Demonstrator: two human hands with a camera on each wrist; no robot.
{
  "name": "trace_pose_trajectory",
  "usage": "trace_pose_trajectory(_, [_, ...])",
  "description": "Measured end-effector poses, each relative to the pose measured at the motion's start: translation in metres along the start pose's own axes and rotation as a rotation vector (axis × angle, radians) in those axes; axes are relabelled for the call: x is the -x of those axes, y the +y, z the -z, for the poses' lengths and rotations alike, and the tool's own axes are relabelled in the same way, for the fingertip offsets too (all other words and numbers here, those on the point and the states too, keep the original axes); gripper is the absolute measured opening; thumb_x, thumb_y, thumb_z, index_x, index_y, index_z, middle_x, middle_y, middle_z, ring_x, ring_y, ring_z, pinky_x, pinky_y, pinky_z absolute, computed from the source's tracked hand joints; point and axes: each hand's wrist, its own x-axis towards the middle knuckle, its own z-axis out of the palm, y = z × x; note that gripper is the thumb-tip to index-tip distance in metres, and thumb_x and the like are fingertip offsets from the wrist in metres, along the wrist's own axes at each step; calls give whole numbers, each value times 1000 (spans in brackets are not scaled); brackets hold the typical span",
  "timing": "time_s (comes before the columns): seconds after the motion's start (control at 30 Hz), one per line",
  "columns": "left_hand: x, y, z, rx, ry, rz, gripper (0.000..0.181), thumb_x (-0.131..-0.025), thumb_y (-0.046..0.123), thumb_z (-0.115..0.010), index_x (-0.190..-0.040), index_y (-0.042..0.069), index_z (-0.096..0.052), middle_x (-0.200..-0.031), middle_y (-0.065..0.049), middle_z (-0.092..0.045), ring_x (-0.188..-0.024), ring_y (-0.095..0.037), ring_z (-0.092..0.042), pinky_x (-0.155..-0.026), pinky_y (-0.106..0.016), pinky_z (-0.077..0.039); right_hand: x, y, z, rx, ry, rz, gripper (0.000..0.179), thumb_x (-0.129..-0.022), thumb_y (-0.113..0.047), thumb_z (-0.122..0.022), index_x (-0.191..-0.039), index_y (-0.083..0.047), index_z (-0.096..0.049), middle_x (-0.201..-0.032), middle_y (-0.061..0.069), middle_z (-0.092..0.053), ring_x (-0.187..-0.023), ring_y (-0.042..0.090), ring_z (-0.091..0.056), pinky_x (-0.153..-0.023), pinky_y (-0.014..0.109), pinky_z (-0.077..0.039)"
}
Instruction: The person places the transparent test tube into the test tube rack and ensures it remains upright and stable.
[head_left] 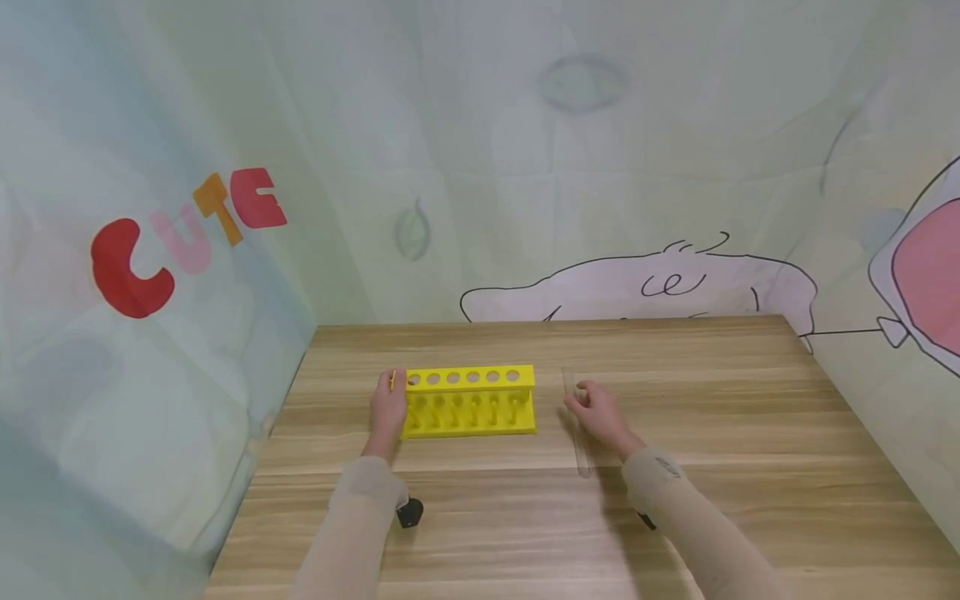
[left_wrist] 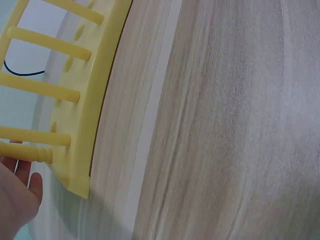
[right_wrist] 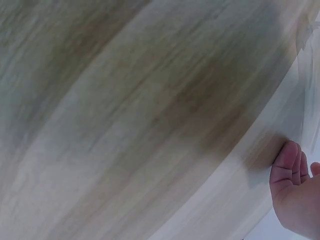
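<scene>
A yellow test tube rack (head_left: 468, 432) stands upright on the wooden table, with round holes along its top bar and a row of pegs below. My left hand (head_left: 387, 412) grips its left end; the left wrist view shows the fingers (left_wrist: 22, 172) behind the end post of the rack (left_wrist: 82, 125). To the right of the rack is a clear test tube (head_left: 582, 454), slanting slightly. My right hand (head_left: 600, 417) pinches it near the upper part, thumb and fingers bent around it. The right wrist view shows curled fingers (right_wrist: 287, 165), but the tube cannot be made out there.
The wood-grain table (head_left: 480, 533) reaches back to a printed curtain (head_left: 480, 167), which also hangs along the left and right sides. A black wrist device (head_left: 409, 512) sits under the left sleeve.
</scene>
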Motion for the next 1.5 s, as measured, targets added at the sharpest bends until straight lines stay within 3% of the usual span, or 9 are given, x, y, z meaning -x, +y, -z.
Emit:
trace_pose_trajectory(0.3, [1,1,-1,25,15,-32,43,-95,38,-32,-123,7,-40,-132,-15,-42,-123,-30,-35,-103,-45,-27,-3,-2,-3,46,-6,-51,55,-84,-39,-54,-123,-1,-44,-97,14,-61,-81,21,-56,-68,32,-49])
trace_pose_trajectory(0.6, [1,-2,-1,25,29,-52,49,-94,44,-29,-121,6,-41,-127,-16,-45,-116,-29,-40,-99,-44,-31,-5,-5,-6,44,-6,-99,58,-84,-39,-55,-125,-1,-41,-113,19,-56,-98,28,-55,-80,40,-48])
trace_pose_trajectory(0.93, [0,-2,-2,44,32,-62,47,-94,42,-31,-121,5,-41,-126,-17,-45,-114,-29,-40,-98,-45,-32,-8,-6,-7,86,3,-112,58,-83,-39,-56,-125,0,-42,-116,19,-54,-100,29,-53,-83,43,-45])
trace_pose_trajectory(1.03, [1,-1,-2,51,28,-58,45,-94,40,-31,-120,4,-41,-125,-17,-45,-112,-29,-41,-97,-45,-32,-7,-6,-7,104,7,-100,55,-83,-37,-57,-120,1,-45,-109,18,-56,-92,27,-54,-78,41,-46])
trace_pose_trajectory(1.17, [1,-1,-2,43,22,-49,44,-95,39,-31,-120,5,-40,-125,-17,-45,-112,-29,-41,-97,-45,-32,-6,-6,-7,125,8,-90,49,-83,-36,-57,-113,1,-48,-89,12,-56,-73,21,-50,-61,32,-44])
trace_pose_trajectory(1.5, [3,1,-2,47,10,-35,45,-95,40,-31,-122,5,-38,-126,-16,-43,-111,-28,-40,-98,-44,-32,-8,-5,-8,144,-8,-130,42,-81,-37,-59,-103,-2,-51,-79,7,-53,-68,19,-47,-55,26,-39])
